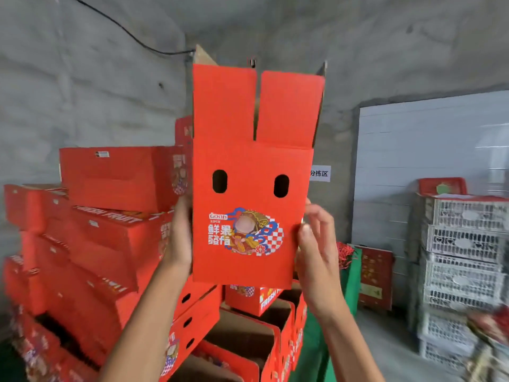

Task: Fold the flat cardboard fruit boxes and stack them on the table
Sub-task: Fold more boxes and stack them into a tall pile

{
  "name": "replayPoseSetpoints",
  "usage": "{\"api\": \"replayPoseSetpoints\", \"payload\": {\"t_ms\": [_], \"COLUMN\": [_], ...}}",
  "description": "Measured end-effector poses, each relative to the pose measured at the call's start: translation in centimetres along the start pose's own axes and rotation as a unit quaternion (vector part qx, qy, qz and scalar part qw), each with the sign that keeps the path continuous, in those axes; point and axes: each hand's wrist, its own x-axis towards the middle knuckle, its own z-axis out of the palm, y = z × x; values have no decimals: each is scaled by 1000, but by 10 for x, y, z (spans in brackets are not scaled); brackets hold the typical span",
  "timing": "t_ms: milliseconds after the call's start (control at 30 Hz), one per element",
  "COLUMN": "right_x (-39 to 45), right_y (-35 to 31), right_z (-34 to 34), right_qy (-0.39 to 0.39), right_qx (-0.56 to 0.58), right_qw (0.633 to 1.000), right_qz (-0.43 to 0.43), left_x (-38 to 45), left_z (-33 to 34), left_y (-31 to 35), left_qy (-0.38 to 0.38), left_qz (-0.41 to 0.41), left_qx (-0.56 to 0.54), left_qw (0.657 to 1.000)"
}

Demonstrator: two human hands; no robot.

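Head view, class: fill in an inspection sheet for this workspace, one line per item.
Surface: green-covered table, mostly hidden by boxes.
Job's things: red box held upright, top flaps open; folded boxes stacked at left; open boxes below.
Clutter: red shredded filling on the table.
Grippers: left hand holds the box's left side; right hand, fingers at its right edge.
Cables: black cable across the wall.
Surroundings: white crates stacked at right; wall sign.
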Motion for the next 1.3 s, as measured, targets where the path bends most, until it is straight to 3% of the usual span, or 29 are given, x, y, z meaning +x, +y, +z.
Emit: {"api": "replayPoseSetpoints", "payload": {"t_ms": [67, 133, 200, 267, 367, 567, 700, 800, 933, 1133, 1300], "right_x": [-15, -32, -53, -76, -105, -135, -159, -174, -181, -189, -177], "right_y": [25, 56, 90, 123, 158, 186, 193, 203, 216, 220, 202], "right_z": [-9, -18, -19, -20, -14, 19, 34, 37, 30, 26, 41], "right_qy": [65, 95, 124, 134, 103, 70, 90, 83, 10, -44, 44], "right_qx": [-19, -103, -81, -36, -87, -195, -264, -273, -294, -325, -272], "right_qw": [995, 986, 978, 972, 971, 972, 959, 955, 947, 937, 953], "right_qz": [77, 93, 144, 191, 198, 112, 52, 74, 129, 120, 128], "left_x": [-9, -22, -33, -44, -56, -60, -78, -89, -100, -117, -116], "left_z": [-15, -31, -53, -69, -94, -127, -148, -145, -142, -146, -129], "left_y": [-29, -60, -89, -102, -116, -125, -141, -158, -180, -189, -172], "left_qy": [-7, 4, -34, -77, -109, 41, 112, 172, 259, 284, 290], "left_qz": [-11, -29, -1, -29, -110, -127, -126, -108, -124, -72, -48], "left_qx": [51, 121, 173, 177, 186, 185, 178, 200, 223, 318, 317], "left_qw": [999, 992, 984, 981, 970, 974, 969, 959, 932, 902, 902]}}
